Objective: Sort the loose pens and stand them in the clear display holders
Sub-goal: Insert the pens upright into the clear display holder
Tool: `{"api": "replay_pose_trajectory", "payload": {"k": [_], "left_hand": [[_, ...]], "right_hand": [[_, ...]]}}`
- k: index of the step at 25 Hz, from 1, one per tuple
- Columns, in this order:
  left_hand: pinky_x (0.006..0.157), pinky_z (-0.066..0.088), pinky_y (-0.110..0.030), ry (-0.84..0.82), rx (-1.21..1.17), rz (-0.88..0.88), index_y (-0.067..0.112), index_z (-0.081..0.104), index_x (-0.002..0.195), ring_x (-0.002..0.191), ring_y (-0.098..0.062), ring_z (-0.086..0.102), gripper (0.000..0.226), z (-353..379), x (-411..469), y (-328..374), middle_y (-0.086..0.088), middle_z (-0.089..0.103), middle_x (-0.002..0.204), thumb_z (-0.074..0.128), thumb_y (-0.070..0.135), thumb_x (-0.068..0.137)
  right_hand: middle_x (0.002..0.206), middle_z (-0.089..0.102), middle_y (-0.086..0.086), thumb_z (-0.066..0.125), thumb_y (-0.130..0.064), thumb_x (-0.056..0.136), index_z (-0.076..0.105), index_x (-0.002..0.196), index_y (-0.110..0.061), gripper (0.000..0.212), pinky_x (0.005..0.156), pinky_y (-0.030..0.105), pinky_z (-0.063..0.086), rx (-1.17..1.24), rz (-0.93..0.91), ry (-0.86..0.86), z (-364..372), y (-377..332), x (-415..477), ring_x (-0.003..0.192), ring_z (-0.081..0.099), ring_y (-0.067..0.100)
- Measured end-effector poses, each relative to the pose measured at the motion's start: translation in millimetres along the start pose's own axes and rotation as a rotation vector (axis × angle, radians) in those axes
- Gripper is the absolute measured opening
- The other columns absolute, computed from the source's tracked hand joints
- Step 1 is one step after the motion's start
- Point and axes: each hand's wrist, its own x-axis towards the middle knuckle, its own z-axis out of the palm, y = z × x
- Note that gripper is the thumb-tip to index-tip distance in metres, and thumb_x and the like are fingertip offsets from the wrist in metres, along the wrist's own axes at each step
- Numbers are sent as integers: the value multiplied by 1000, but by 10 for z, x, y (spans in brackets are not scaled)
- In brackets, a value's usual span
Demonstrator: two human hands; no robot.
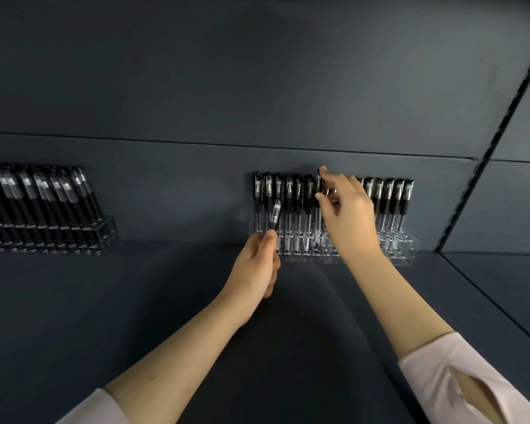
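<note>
Reaching over the dark shelf (135, 301), the left hand (257, 264) grips a loose pen (275, 214) in curled fingers, tilted up just before the clear holder (407, 243). Beyond it, the right hand (349, 215) pinches a standing pen (318, 182) between thumb and forefinger, among that holder's row. Farther left, a second holder (107, 228) stands full of pens.

It looks like a shop, a stationery display. A dark shelf (135, 301) meets a matching back panel (257, 71), with a slotted rail (484, 166) running up at the right. Clear holders (407, 243) stand on the shelf, packed with rows of identical black pens (392, 197).
</note>
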Motion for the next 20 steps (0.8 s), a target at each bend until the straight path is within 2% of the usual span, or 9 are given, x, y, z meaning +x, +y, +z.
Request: {"api": "replay_pose_trajectory", "payload": {"k": [2, 5, 9, 12, 15, 18, 20], "left_hand": [[34, 19, -18, -7, -21, 26, 20, 37, 74, 34, -5, 24, 35, -13, -3, 2, 10, 35, 48, 33, 35, 105], [37, 17, -14, -24, -137, -47, 17, 40, 74, 34, -9, 25, 31, -29, 19, 23, 4, 37, 50, 30, 23, 103], [37, 19, -13, -3, -139, -48, 15, 42, 78, 34, -9, 24, 24, -21, 23, 8, 5, 37, 48, 30, 15, 98], [36, 21, -13, 6, -147, -23, 14, 44, 82, 34, -8, 27, 21, -28, 13, -8, 6, 40, 49, 29, 12, 97], [37, 21, -19, 32, -71, 60, 17, 50, 88, 39, -7, 31, 20, -50, -7, -13, 7, 44, 54, 35, 17, 101], [39, 23, -20, 24, 21, 124, 22, 59, 97, 43, -4, 33, 20, -58, -22, -7, 11, 47, 56, 41, 29, 103], [38, 22, -19, -23, -3, 120, 20, 63, 98, 43, -4, 32, 24, -38, -32, -4, 11, 47, 55, 43, 31, 103]], "right_hand": [[105, 56, -3, 58, -8, 93, 57, 128, -14, 35, 76, 16, 45, -14, 26, 22, 12, 15, 9, 79, 56, 8], [98, 58, -2, 59, -9, 93, 57, 124, -13, 31, 71, 23, 48, -29, 84, 2, 17, 61, -1, 77, 55, 10], [86, 58, -4, 59, -10, 93, 52, 126, -20, 35, 63, 14, 39, -1, 114, -68, 39, 127, -55, 73, 55, 9], [79, 59, -9, 61, -12, 91, 49, 125, -26, 39, 62, 12, 41, 95, 174, -78, 0, 131, -49, 72, 58, 4], [84, 58, -10, 64, -15, 90, 46, 129, -27, 46, 63, 7, 43, 128, 178, -68, -90, 122, -92, 74, 57, 2], [86, 61, -11, 62, -23, 91, 59, 118, -23, 27, 66, 7, 43, 221, 192, -61, -205, 43, -66, 75, 56, -2], [87, 68, -11, 61, -29, 91, 67, 107, -26, 18, 70, 10, 46, 384, 235, -249, -252, -36, -48, 77, 59, -6]]}}
